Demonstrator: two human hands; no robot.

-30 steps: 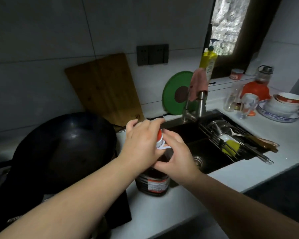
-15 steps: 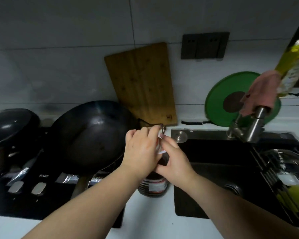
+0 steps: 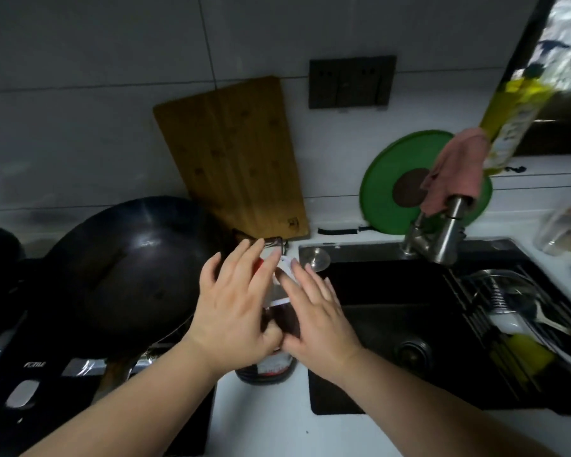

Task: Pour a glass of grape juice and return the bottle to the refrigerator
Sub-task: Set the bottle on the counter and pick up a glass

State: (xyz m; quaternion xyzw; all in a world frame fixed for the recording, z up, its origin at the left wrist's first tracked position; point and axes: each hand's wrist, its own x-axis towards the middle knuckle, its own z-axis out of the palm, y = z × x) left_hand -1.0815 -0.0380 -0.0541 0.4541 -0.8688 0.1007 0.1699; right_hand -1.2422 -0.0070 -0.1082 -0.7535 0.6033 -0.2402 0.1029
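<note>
The wok sits at 9 o'clock of the juice bottle. The bottle stands upright on the white counter, long axis vertical, red cap pointing up, with dark liquid inside. The left hand and the right hand flank its neck with fingers straight, gripping nothing. At 3 o'clock, the sink holds a rack with utensils.

dark juice bottle w/ red cap, white label; black wok; green lid; pink cloth
</note>
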